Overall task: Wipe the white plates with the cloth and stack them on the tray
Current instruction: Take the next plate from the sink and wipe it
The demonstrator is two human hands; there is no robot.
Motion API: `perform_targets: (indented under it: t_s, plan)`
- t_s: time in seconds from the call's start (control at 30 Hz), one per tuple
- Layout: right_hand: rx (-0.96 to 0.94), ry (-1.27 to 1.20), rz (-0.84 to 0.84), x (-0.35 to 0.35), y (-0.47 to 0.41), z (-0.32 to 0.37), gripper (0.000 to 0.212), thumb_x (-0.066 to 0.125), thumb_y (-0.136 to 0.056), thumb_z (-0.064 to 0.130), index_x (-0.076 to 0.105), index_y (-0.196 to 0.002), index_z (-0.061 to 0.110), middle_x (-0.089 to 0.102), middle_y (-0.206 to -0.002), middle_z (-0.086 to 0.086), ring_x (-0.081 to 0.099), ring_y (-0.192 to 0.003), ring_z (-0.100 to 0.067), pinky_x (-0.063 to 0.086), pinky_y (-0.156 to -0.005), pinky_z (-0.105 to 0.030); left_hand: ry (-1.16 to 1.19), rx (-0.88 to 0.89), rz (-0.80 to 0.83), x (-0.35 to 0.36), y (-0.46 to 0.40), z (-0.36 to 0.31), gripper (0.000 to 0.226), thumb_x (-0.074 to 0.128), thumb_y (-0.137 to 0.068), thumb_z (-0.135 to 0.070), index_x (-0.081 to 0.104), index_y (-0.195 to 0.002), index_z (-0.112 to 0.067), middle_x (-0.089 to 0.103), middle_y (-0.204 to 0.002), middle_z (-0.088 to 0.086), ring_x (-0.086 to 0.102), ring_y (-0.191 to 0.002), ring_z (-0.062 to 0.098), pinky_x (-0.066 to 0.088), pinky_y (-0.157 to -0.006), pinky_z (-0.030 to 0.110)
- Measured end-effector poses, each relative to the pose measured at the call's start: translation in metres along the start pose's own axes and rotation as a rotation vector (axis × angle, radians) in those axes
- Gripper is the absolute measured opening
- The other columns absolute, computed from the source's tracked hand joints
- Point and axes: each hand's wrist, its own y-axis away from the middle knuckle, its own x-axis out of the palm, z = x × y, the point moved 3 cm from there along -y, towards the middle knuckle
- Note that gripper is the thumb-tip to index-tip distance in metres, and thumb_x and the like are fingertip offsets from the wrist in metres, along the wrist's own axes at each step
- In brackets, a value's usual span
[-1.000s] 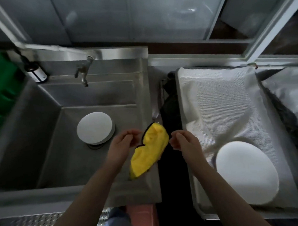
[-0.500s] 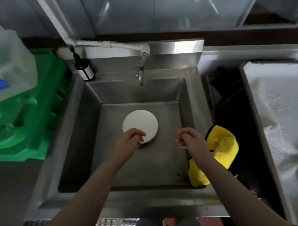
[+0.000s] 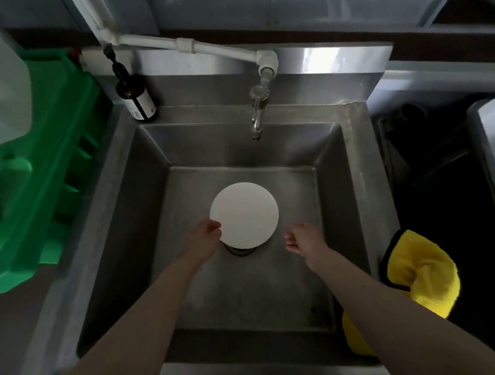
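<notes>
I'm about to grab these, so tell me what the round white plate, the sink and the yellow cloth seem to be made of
Round white plate: probably ceramic or melamine; smooth, matte, opaque.
Sink: stainless steel, by its brushed grey sheen and bright reflections.
Yellow cloth: soft fabric, likely microfibre; it lies crumpled and looks fuzzy.

Steel sink (image 3: 353, 160), basin floor bearing one white plate (image 3: 244, 215) over what looks like the drain; yellow cloth (image 3: 423, 276) draped on right rim; dark pump bottle (image 3: 136, 98) on back-left ledge.
</notes>
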Motion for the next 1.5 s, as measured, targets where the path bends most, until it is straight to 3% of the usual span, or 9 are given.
perform_targets:
  t_s: [0.07,0.2,0.3,0.33,0.4,0.5,0.67,1.1,1.5]
  plan:
    - [-0.033,0.092,-0.009,0.007,-0.021,-0.005,0.023,0.040,-0.100,0.012,0.054,-0.083,0.010,0.056,-0.080,-0.011,0.055,-0.072,-0.020,0.055,-0.067,-0.032,-0.024,-0.052,-0.027,0.005,-0.014,0.012,0.032,0.052,-0.095,-0.019,0.059,-0.126,-0.016,0.063,-0.123,0.009,0.059,-0.106,0.025,0.047,-0.087,0.032]
    - [-0.155,0.456,-0.039,0.015,-0.068,-0.014,0.025,0.045,-0.089,0.021,0.053,-0.066,0.018,0.059,-0.077,-0.009,0.059,-0.080,-0.027,0.053,-0.074,-0.041,-0.032,-0.130,-0.031,0.017,-0.040,0.035,0.033,0.054,-0.097,-0.023,0.053,-0.129,-0.016,0.055,-0.125,0.007,0.053,-0.107,0.023,0.041,-0.087,0.031]
    - [-0.212,0.564,-0.044,0.020,-0.072,-0.009,0.008,0.054,-0.090,0.022,0.057,-0.096,0.017,0.052,-0.093,-0.003,0.055,-0.094,-0.025,0.039,-0.075,-0.029,0.078,-0.211,-0.017,0.020,-0.054,0.048,0.081,0.060,-0.077,-0.042,0.040,-0.148,-0.010,0.055,-0.136,0.015,0.057,-0.118,0.031,0.047,-0.096,0.038]
    - [-0.212,0.578,-0.044,0.021,-0.077,-0.009,0.022,0.056,-0.092,0.022,0.055,-0.112,0.014,0.053,-0.102,-0.004,0.055,-0.102,-0.026,0.039,-0.079,-0.027,0.102,-0.214,-0.033,0.021,-0.062,0.054,0.087,0.059,-0.073,-0.045,0.039,-0.149,-0.010,0.057,-0.133,0.016,0.059,-0.116,0.033,0.049,-0.098,0.041]
    - [-0.224,0.590,-0.046,0.024,-0.086,-0.008,0.034,0.056,-0.092,0.021,0.052,-0.124,0.009,0.057,-0.116,-0.009,0.056,-0.111,-0.030,0.041,-0.084,-0.027,0.111,-0.211,-0.048,0.024,-0.074,0.063,0.074,0.065,-0.084,-0.040,0.041,-0.146,-0.009,0.059,-0.128,0.017,0.062,-0.111,0.035,0.051,-0.098,0.045]
    - [-0.254,0.609,-0.044,0.028,-0.097,-0.009,0.028,0.055,-0.090,0.020,0.059,-0.115,0.008,0.063,-0.114,-0.012,0.059,-0.107,-0.031,0.045,-0.084,-0.030,0.122,-0.186,-0.031,0.030,-0.091,0.073,0.046,0.063,-0.095,-0.026,0.050,-0.134,-0.007,0.063,-0.120,0.021,0.064,-0.107,0.038,0.053,-0.097,0.051]
    - [-0.274,0.631,-0.084,0.030,-0.107,-0.007,0.027,0.061,-0.091,0.024,0.062,-0.112,0.007,0.066,-0.115,-0.014,0.060,-0.107,-0.030,0.046,-0.087,-0.030,0.141,-0.171,-0.088,0.032,-0.108,0.082,0.010,0.066,-0.093,-0.024,0.059,-0.093,-0.017,0.069,-0.087,0.011,0.071,-0.090,0.033,0.057,-0.089,0.051]
    - [-0.355,0.770,-0.125,0.035,-0.115,-0.001,0.012,0.059,-0.088,0.018,0.053,-0.093,0.009,0.057,-0.090,-0.005,0.057,-0.089,-0.026,0.044,-0.072,-0.031,0.086,-0.193,-0.148,0.039,-0.116,0.078,0.027,0.072,-0.087,-0.027,0.048,-0.080,-0.017,0.064,-0.093,0.017,0.068,-0.091,0.037,0.058,-0.083,0.052]
    - [-0.242,0.735,-0.066,0.032,-0.113,-0.012,0.014,0.060,-0.089,0.022,0.058,-0.095,0.010,0.063,-0.103,-0.012,0.059,-0.098,-0.029,0.043,-0.077,-0.028,0.086,-0.182,-0.118,0.039,-0.110,0.093,0.026,0.072,-0.085,-0.030,0.052,-0.077,-0.015,0.062,-0.088,0.014,0.067,-0.089,0.038,0.058,-0.081,0.054]
